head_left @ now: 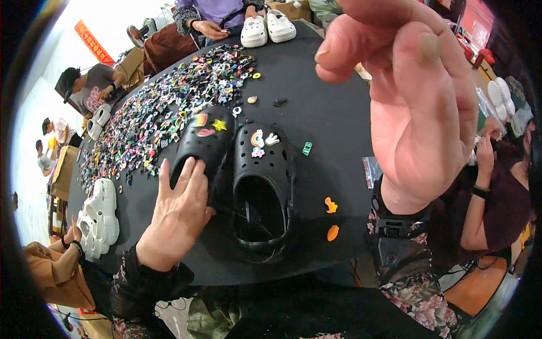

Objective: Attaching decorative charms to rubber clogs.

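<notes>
My left hand (175, 212) grips the left black clog (204, 138), fingers at the edge of its opening. That clog is tilted and carries a yellow star charm (219, 125) and other colourful charms on its toe. Beside it lies the other black clog (262, 195), with a rainbow charm (257, 138), a white hand-shaped charm (272, 139) and another small charm. My right hand (418, 107) is raised close to the camera, its fingers loosely bent and apart, with nothing visible in them. Nearest below it are an orange dinosaur-shaped charm (331, 205) and an orange oval charm (333, 233).
A wide heap of charms (169, 101) spreads over the black table (305, 79). A green charm (306, 148) lies right of the clogs. White clogs (100, 217) stand at the left edge, more white clogs (267, 28) at the far end. Several people sit around the table.
</notes>
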`<action>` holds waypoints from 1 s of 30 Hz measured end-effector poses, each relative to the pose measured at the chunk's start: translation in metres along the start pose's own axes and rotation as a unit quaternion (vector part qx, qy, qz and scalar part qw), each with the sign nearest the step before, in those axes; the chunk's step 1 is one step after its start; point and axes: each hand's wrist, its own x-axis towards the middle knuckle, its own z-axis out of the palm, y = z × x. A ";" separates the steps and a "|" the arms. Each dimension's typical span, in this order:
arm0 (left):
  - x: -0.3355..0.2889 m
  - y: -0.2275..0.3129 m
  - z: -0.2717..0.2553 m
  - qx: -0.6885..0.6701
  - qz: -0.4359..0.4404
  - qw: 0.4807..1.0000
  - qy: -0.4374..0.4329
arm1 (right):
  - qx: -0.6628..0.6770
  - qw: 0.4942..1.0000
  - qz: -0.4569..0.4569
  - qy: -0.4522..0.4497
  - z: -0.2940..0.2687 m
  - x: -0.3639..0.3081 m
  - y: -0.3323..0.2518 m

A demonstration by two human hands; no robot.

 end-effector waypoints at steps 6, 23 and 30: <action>-0.012 -0.009 0.011 -0.016 -0.041 0.999 -0.014 | 0.008 1.000 0.007 0.008 0.000 -0.002 -0.005; -0.038 -0.038 0.024 0.006 -0.021 0.996 0.090 | -0.066 0.943 0.320 -0.056 -0.005 -0.046 0.104; -0.014 0.026 -0.020 -0.720 -0.104 0.681 0.085 | -0.127 0.916 0.381 -0.024 -0.017 -0.080 0.140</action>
